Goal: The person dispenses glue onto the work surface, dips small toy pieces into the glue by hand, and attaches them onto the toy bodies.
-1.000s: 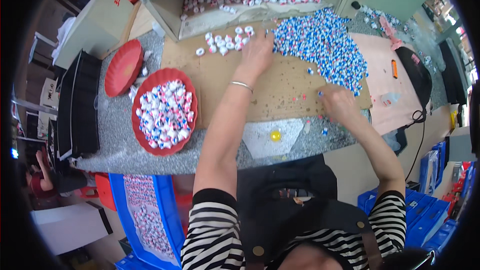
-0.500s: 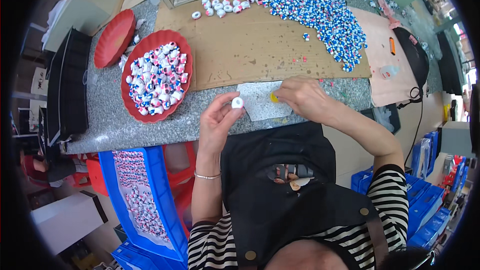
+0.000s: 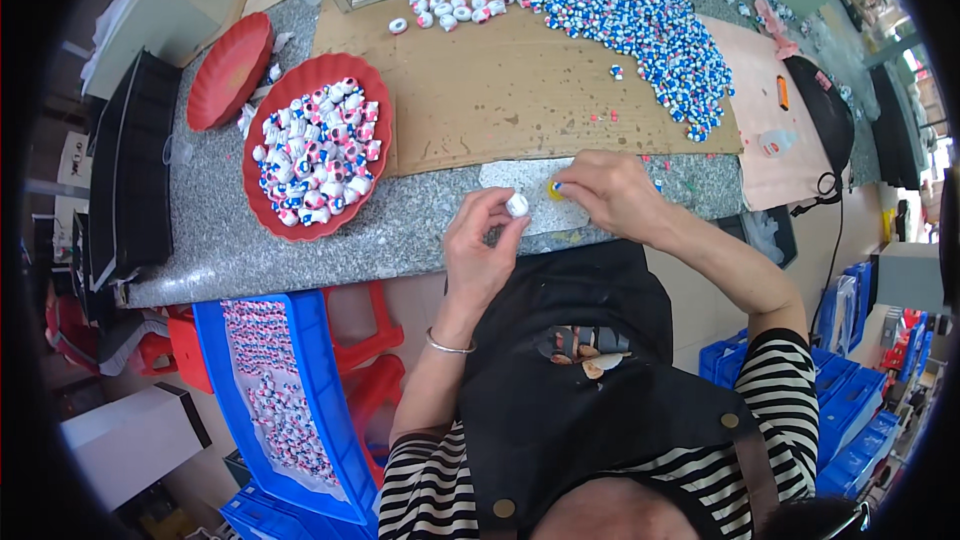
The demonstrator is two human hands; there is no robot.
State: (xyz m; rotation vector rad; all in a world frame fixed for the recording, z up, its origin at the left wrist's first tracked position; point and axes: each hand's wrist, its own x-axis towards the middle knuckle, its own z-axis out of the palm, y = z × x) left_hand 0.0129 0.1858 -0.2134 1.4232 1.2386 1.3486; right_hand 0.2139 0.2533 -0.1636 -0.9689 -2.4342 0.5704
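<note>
My left hand (image 3: 482, 248) pinches a small white round figure piece (image 3: 517, 205) between thumb and fingertips, just above the worktop. To its right, my right hand (image 3: 618, 198) has thumb and fingers pressed together at a small round yellow thing (image 3: 555, 191), perhaps a lid or shallow dish. What those fingertips hold is too small to make out. Under both hands lies a pale speckled sheet (image 3: 500, 174) at the near edge of the grey stone worktop (image 3: 400, 225).
A red scalloped bowl (image 3: 378, 90) full of white, pink and blue pieces stands left, beside another red bowl (image 3: 225, 80). Cardboard (image 3: 470, 100) carries white pieces (image 3: 460, 13) and a heap of small blue-and-white pieces (image 3: 640, 35). A blue crate (image 3: 340, 410) sits lower left.
My left hand has moved right with the white piece, closer to my right hand. My right hand stays almost in place by the yellow thing.
</note>
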